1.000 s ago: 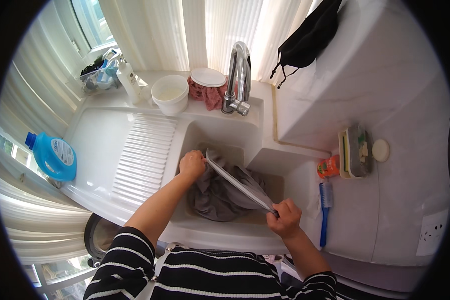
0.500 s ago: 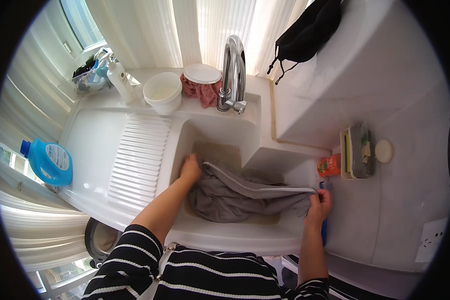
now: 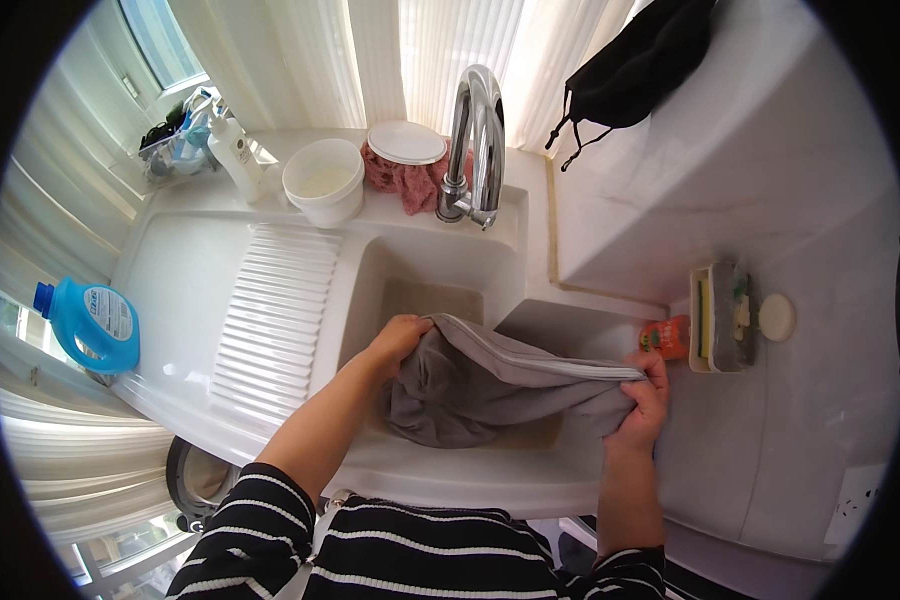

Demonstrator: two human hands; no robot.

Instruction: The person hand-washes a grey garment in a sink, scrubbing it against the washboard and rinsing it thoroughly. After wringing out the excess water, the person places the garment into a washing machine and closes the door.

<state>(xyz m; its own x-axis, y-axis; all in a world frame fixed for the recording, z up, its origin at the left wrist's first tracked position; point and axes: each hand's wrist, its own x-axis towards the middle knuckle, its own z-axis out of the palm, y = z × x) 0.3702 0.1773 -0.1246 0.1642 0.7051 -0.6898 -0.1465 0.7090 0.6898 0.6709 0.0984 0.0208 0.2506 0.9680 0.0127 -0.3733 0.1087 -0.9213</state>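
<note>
A grey cloth garment (image 3: 490,390) is stretched across the basin of a white sink (image 3: 440,285). My left hand (image 3: 398,340) grips its left end above the basin. My right hand (image 3: 645,400) grips its right end at the sink's right rim. The edge between my hands is pulled taut, and the rest of the cloth sags into the basin.
A chrome tap (image 3: 475,140) stands behind the basin, with a white bowl (image 3: 323,180), a white lid on a pink cloth (image 3: 405,160) and a white bottle (image 3: 235,150) beside it. A blue detergent bottle (image 3: 90,325) stands left of the ribbed drainboard (image 3: 270,305). Right: a sponge holder (image 3: 720,315), a black bag (image 3: 640,55).
My right hand has carried its end of the garment rightward to the sink's right rim, stretching the cloth wider. My left hand keeps hold of the left end.
</note>
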